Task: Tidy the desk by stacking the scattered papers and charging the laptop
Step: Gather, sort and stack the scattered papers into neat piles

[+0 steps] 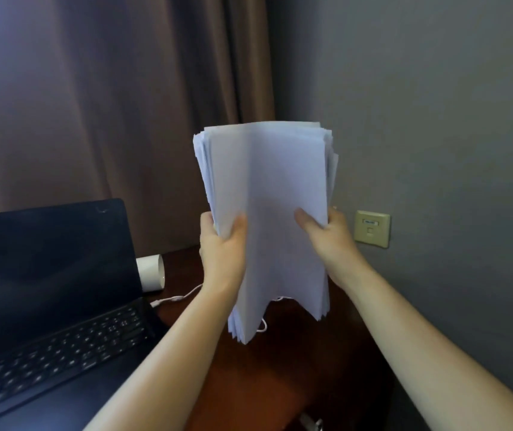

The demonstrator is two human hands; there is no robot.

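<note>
A thick stack of white papers (267, 188) stands upright in the air above the dark wooden desk (295, 368). My left hand (222, 250) grips its left edge, thumb on the front sheet. My right hand (326, 241) grips the right edge the same way. The sheets' edges are uneven at top and bottom. An open black laptop (49, 293) with a dark screen sits at the left. A white cable (174, 298) lies on the desk behind the papers, partly hidden by them.
A white cylindrical object (151, 272) lies behind the laptop's right edge. A beige wall socket plate (372, 228) sits on the grey wall to the right. Brown curtains (109, 104) hang behind the desk.
</note>
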